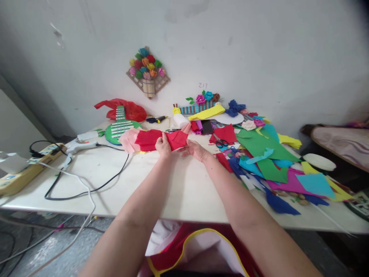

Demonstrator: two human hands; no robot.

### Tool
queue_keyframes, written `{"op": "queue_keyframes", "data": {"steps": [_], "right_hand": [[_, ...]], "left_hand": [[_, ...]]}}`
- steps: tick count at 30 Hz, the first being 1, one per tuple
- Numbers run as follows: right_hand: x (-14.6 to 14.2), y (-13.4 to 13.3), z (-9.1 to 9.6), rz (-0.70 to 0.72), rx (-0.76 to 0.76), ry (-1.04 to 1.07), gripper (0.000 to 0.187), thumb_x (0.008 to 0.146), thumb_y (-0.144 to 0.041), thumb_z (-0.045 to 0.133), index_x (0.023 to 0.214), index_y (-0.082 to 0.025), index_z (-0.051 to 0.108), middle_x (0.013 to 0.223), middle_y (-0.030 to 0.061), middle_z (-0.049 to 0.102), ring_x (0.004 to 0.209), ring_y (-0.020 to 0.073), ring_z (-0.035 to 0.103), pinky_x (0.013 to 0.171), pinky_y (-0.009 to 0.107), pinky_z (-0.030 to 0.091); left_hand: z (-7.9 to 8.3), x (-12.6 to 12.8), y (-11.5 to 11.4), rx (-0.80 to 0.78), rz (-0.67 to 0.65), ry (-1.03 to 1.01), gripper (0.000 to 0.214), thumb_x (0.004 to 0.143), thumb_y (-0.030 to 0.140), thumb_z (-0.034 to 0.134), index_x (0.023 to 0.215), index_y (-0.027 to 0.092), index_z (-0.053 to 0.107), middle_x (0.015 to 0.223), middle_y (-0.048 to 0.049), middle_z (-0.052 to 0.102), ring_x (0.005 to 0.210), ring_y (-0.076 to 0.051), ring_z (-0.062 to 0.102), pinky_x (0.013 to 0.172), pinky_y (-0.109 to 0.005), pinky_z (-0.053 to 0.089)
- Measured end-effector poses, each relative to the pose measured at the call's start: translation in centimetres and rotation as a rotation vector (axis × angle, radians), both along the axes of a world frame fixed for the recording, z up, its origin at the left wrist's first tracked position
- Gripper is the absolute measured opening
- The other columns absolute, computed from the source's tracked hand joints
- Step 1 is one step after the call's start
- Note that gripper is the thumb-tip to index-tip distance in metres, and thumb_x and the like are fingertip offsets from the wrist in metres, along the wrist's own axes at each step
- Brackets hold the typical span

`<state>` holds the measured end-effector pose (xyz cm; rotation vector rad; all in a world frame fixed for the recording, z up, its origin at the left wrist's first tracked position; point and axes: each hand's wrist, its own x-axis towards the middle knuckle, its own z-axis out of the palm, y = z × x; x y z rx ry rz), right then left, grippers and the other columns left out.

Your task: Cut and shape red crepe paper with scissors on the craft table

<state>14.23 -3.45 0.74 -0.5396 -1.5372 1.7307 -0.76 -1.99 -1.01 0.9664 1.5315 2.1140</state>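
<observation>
Both of my hands meet over the white table, gripping a red crepe paper piece. My left hand pinches it at the middle with fingers curled. My right hand holds the paper's right end, fingers closed on it. A pink paper piece lies against the red paper's left end. Scissors rest on another red sheet just right of my right hand.
Many coloured paper sheets cover the table's right side. A glue gun with a black cable, a power strip, a green round craft and a red bag lie left. A paper-flower basket hangs on the wall.
</observation>
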Motion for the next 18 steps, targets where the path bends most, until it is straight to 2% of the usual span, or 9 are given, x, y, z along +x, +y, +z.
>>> {"op": "queue_keyframes", "data": {"steps": [2,5,10,12,15,18], "right_hand": [[-0.5,-0.3,0.0,-0.012,-0.003,-0.049,0.045,0.062,-0.049,0.066,0.092,-0.016,0.06,0.087,0.009,0.066,0.072,0.0169,0.062,0.054,0.024,0.047],[-1.4,-0.5,-0.2,-0.121,0.003,-0.113,0.039,0.062,-0.041,0.069,0.089,-0.015,0.062,0.089,0.0095,0.067,0.067,0.014,0.061,0.049,0.021,0.045],[-2.4,-0.1,-0.6,-0.372,-0.004,-0.126,0.024,0.061,-0.032,0.068,0.075,-0.013,0.063,0.068,0.0065,0.067,0.058,0.0132,0.061,0.045,0.019,0.041],[-2.5,0.1,-0.8,-0.425,-0.021,-0.111,0.019,0.061,-0.029,0.067,0.07,-0.013,0.062,0.06,0.0049,0.065,0.054,0.0134,0.06,0.044,0.02,0.04],[-2.0,0.4,-0.8,-0.446,-0.026,-0.084,0.017,0.06,-0.027,0.065,0.069,-0.013,0.061,0.056,0.0035,0.063,0.051,0.0139,0.059,0.043,0.021,0.039],[-1.2,0.6,-0.8,-0.426,-0.03,-0.081,0.018,0.059,-0.027,0.063,0.07,-0.013,0.061,0.054,0.003,0.062,0.048,0.0137,0.057,0.044,0.022,0.039]], "left_hand": [[0.0,-0.1,-0.1,-0.003,0.035,0.001,0.042,0.077,0.052,0.039,0.053,0.021,0.025,0.046,0.0052,0.025,0.046,-0.009,0.025,0.044,-0.022,0.023],[-0.2,-0.1,0.0,-0.014,0.078,0.003,0.041,0.077,0.053,0.037,0.053,0.022,0.026,0.046,0.0051,0.027,0.047,-0.009,0.027,0.045,-0.023,0.024],[-0.9,0.6,0.5,-0.033,0.025,-0.044,0.039,0.077,0.053,0.035,0.054,0.022,0.027,0.047,0.0048,0.029,0.047,-0.009,0.031,0.046,-0.023,0.026],[-1.0,0.9,0.7,-0.024,-0.025,-0.091,0.037,0.076,0.05,0.036,0.054,0.021,0.031,0.048,0.0043,0.033,0.049,-0.009,0.036,0.048,-0.022,0.03],[-0.8,0.8,0.8,-0.018,-0.146,-0.265,0.029,0.071,0.045,0.044,0.059,0.019,0.043,0.052,0.003,0.044,0.051,-0.009,0.043,0.05,-0.021,0.034],[-0.4,0.0,0.9,-0.108,-0.307,-0.39,0.03,0.067,0.045,0.051,0.072,0.015,0.055,0.055,0.0017,0.05,0.048,-0.01,0.048,0.048,-0.022,0.036]]}}
